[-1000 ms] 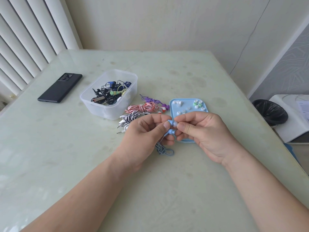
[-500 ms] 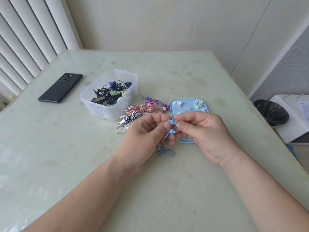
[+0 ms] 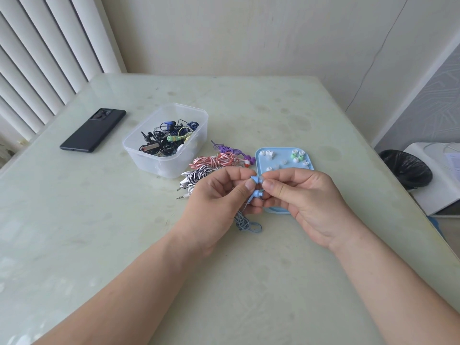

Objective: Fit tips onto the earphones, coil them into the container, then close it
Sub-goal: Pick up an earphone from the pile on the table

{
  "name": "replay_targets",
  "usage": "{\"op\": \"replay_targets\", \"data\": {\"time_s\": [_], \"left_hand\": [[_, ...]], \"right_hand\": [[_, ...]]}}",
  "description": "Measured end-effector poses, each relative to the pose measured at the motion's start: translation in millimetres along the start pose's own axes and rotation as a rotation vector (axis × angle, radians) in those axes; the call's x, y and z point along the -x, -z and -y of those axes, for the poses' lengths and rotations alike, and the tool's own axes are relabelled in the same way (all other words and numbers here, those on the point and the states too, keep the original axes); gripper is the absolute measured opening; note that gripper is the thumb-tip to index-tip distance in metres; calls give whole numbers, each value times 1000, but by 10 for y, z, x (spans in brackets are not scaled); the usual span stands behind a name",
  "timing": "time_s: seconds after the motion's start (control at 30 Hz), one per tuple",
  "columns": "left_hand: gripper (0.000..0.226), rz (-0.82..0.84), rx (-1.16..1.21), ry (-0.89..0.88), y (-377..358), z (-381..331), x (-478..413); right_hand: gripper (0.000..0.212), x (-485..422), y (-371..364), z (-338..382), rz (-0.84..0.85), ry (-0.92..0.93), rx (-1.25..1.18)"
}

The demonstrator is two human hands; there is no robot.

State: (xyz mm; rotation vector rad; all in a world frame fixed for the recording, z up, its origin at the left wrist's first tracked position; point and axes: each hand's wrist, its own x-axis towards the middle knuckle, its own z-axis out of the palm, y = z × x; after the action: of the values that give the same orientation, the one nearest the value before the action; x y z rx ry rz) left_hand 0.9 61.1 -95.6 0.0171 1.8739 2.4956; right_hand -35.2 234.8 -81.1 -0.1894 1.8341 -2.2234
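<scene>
Blue earphones (image 3: 256, 181) pinched at the buds by left hand (image 3: 216, 202) and right hand (image 3: 306, 197), hands close together, cord (image 3: 245, 222) trailing down over counter (image 3: 99, 220).

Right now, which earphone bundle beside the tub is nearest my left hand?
The black-and-white striped bundle, just beyond the left hand; the red-and-white bundle and the purple bundle lie farther back.

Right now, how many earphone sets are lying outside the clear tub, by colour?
Purple earphones: 1
Red-and-white earphones: 1
Black-and-white earphones: 1
Blue earphones, pinched by left hand and right hand: 1
Total: 4, though a white lead beneath may be a fifth set.
</scene>
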Motion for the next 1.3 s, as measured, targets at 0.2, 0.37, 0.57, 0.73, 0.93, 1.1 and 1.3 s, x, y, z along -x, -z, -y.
{"op": "replay_targets", "data": {"time_s": [0.2,0.37,0.57,0.73,0.93,1.1,1.3], "left_hand": [[11,-10,-7,-5,-5,4,-1],[11,-8,-8,-1,-3,3,-1],[11,-4,3,-1,-5,-10,6],[11,-9,1,-6,-15,-11,13],[9,-42,-1,-30,-57,-4,20],[9,-58,4,-44,-88,-1,35],[12,-108,33,-33,-77,3,12]], "right_hand": [[11,-11,-47,-2,-77,-18,-81],[9,-22,-27,-4,-30,-38,-89],[13,-27,-14,-43,3,-26,-38],[11,-19,-56,-73,13,30,-1],[9,-12,-83,-100,-9,59,30],[7,-17,-93,-94,-9,59,13],[13,3,-87,-81,-36,80,-34]]}}
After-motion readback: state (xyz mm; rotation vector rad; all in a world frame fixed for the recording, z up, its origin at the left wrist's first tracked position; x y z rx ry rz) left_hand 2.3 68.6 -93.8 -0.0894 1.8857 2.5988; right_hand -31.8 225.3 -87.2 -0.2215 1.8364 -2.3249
